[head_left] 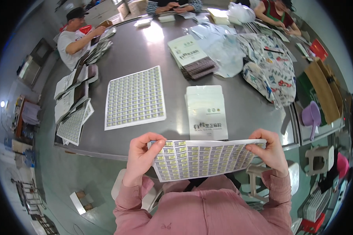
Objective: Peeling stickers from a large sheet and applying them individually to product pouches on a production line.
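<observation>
Left hand (142, 156) and right hand (273, 152), pinched closed, held the label sheet (206, 159) at ten and two o'clock; it hung at six o'clock from the pouch stack (206, 103); even, gentle tension seemed best against buckling.

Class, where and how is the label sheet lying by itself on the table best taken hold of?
Probably at the near edge of the label sheet, coming over the near side of the table with the left hand. The sheet lies thin and flat, without a handle, its near edge facing that hand, which would first release the held sheet.
</observation>
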A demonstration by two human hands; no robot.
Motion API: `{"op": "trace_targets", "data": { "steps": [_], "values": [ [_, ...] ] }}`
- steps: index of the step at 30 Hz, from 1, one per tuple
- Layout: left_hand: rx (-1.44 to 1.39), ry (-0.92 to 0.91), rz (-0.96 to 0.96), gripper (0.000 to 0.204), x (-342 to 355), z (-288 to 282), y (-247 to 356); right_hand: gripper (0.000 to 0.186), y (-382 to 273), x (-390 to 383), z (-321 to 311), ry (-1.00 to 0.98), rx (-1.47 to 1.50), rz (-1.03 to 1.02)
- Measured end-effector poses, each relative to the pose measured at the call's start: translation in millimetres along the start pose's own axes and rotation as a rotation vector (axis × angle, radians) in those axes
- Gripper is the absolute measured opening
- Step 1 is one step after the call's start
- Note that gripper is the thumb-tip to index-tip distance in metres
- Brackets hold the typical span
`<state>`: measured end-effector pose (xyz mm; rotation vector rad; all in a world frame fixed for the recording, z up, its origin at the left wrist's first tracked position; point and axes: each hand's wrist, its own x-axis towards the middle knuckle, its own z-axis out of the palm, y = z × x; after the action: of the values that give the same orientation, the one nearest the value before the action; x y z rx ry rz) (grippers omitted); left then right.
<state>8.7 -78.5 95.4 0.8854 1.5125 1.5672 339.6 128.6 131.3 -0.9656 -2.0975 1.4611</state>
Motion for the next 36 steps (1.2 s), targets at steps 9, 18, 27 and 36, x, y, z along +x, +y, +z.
{"op": "trace_targets", "data": {
  "steps": [9,18,27,36],
  "values": [
    [0.117,-0.271,-0.082,0.010,16.7,36.0,-27.8,0.013,41.2,-40.5,-27.7,0.116,-0.020,0.101],
    [0.126,-0.324,-0.110,0.009,16.3,61.4,-56.9,0.023,76.3,-42.2,-37.3,0.049,-0.239,0.219],
    [0.054,-0.250,-0.194,0.012,14.1,79.1,-77.8,0.030,30.4,22.5,50.6,0.060,-0.348,-0.317],
    [-0.079,-0.234,-0.207,0.018,20.1,77.8,-80.2,0.013,36.5,41.3,70.0,-0.128,-0.102,-0.126]
  ]
}}
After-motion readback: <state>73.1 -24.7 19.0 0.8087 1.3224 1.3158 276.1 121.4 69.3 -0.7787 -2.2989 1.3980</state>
